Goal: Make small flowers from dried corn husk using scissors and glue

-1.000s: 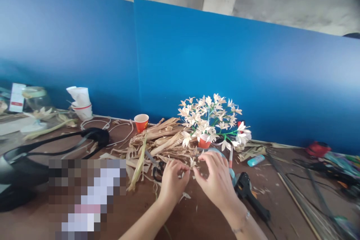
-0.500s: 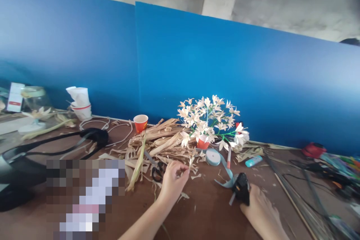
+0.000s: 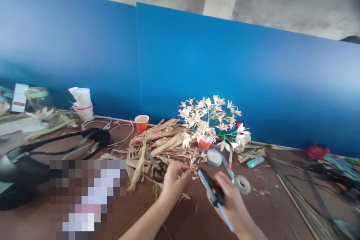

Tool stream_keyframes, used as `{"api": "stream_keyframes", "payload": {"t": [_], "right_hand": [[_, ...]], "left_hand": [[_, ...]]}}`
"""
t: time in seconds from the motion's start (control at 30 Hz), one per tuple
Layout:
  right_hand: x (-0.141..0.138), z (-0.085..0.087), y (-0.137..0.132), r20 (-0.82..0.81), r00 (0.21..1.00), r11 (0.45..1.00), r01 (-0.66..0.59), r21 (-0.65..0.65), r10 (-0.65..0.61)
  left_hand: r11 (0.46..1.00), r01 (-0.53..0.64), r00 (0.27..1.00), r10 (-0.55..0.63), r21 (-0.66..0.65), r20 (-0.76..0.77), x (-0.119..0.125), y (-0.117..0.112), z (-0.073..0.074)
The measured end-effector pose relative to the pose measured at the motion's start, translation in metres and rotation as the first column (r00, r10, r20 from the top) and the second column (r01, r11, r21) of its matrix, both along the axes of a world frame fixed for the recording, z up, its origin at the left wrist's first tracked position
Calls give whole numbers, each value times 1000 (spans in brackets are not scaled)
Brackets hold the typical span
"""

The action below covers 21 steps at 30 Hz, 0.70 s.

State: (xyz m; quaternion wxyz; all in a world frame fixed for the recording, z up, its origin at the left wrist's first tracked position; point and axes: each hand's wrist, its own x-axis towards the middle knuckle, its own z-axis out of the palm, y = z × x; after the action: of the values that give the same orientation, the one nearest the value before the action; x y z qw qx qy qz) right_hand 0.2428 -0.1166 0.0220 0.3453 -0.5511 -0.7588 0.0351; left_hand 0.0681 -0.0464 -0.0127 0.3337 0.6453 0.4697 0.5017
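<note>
My left hand [image 3: 172,183] is closed in a pinch on a small pale husk flower piece [image 3: 191,162], held just above the brown table [image 3: 197,217]. My right hand [image 3: 232,202] grips a black glue gun [image 3: 210,187]. Its nozzle points up and left toward the pinched piece, and a glue stick juts from its back end. Behind both hands lies a heap of dry corn husks [image 3: 160,140]. A bunch of cream husk flowers [image 3: 210,118] on green stems stands in an orange cup [image 3: 203,143].
Black scissors [image 3: 157,170] lie left of my left hand. A tape roll [image 3: 242,184], a teal ribbon spool [image 3: 214,157], an orange paper cup [image 3: 141,122], a black bag [image 3: 25,165], wire rods [image 3: 303,198] and a red tool [image 3: 317,150] sit around. A blue wall backs the table.
My right hand left the flower piece, reached right to the glue gun on the table, picked it up and brought it back beside my left hand. The left hand stayed put.
</note>
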Motion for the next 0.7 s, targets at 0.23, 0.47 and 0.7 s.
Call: {"api": "stream_keyframes", "payload": {"t": [0.23, 0.47, 0.7], "right_hand": [[-16, 5, 5, -23, 999, 999, -32, -14, 32], [-15, -1, 8, 5, 1000, 1000, -4, -11, 4], [-12, -12, 13, -26, 1000, 999, 1, 38, 0]], "left_hand": [[1000, 1, 1000, -1, 10, 13, -1, 0, 1], [1000, 2, 1000, -2, 6, 12, 0, 0, 0], [1000, 17, 1000, -17, -1, 11, 0, 0, -1]]}}
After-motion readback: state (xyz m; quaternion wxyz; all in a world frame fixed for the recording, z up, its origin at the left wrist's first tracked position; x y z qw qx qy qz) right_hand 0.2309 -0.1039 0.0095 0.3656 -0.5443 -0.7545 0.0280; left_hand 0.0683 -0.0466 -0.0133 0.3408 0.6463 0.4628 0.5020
